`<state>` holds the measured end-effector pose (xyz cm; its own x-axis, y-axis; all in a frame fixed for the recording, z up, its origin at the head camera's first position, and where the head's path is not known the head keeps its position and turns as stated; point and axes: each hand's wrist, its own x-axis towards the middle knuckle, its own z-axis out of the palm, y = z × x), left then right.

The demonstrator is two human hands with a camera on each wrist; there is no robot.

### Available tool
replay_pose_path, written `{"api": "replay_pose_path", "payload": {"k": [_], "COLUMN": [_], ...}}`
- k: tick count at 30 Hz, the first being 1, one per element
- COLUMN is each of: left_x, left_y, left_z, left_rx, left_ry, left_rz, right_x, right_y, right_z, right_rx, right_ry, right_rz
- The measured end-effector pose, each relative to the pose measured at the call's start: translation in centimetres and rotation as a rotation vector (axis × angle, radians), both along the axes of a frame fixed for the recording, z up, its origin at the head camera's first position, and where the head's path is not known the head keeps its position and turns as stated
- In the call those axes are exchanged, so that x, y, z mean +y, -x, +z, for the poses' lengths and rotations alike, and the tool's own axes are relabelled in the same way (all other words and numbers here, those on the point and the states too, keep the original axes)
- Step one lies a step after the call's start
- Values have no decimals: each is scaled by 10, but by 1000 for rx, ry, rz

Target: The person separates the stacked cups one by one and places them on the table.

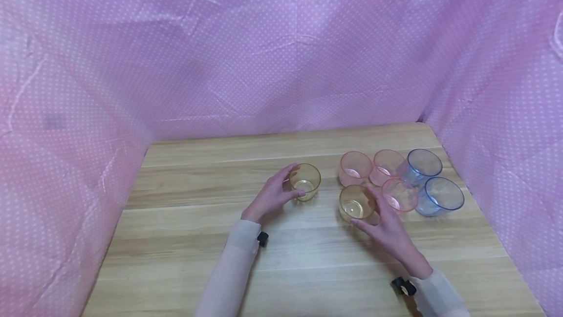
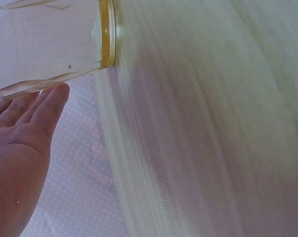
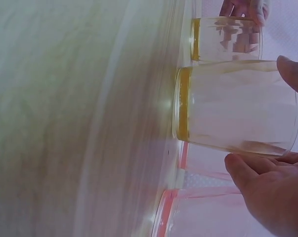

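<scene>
The bench is a pale wood-grain laminate surface, enclosed at the back and both sides by a pink polka-dot cloth that hangs creased. The whole left half and the lower strip of the bench surface lie open; its right rear corner, at centre right of the head view, is rounded and close to the cloth.

The left hand sits at frame centre with fingers relaxed and curved beside the left yellow cup. The left wrist view shows the fingertips just beside the cup wall, with no closed grip visible. The right hand, lower right of centre, has its thumb and fingers spread to either side of the right yellow cup. The right wrist view shows a narrow gap at the fingertips, so it is released, not grasping. Both yellow cups stand upright on the bench, well apart.

To the right stand three pink cups and two blue cups, clustered closely. The nearest pink cup is partly hidden behind the right hand. All cups are clear tinted plastic, short, round and tapered to a thicker base. Both wrist views are blurred across the bench surface, and each crops its hand at the frame edge.
</scene>
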<state>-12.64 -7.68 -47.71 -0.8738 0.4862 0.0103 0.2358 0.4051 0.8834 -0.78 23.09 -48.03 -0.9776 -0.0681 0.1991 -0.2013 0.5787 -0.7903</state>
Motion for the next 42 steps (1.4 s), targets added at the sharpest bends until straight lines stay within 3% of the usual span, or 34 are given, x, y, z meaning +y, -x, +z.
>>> {"api": "replay_pose_path", "payload": {"k": [8,19,25,34,42], "left_x": [0,0,-1,-1,0], "left_y": [0,0,0,0,-1], "left_z": [1,0,-1,0,0], "left_rx": [-9,-9,-12,-24,-14], "left_ry": [-18,-22,-28,-36,-3], "left_rz": [-4,-3,-9,-16,-4], "right_x": [6,10,10,9,6], "right_y": [-1,-1,-1,1,1], "right_z": [0,-3,-3,1,6], "right_rx": [36,16,31,104,228], "right_ry": [-1,-1,-43,-57,18], "right_rz": [-14,-31,-44,-50,-94]}}
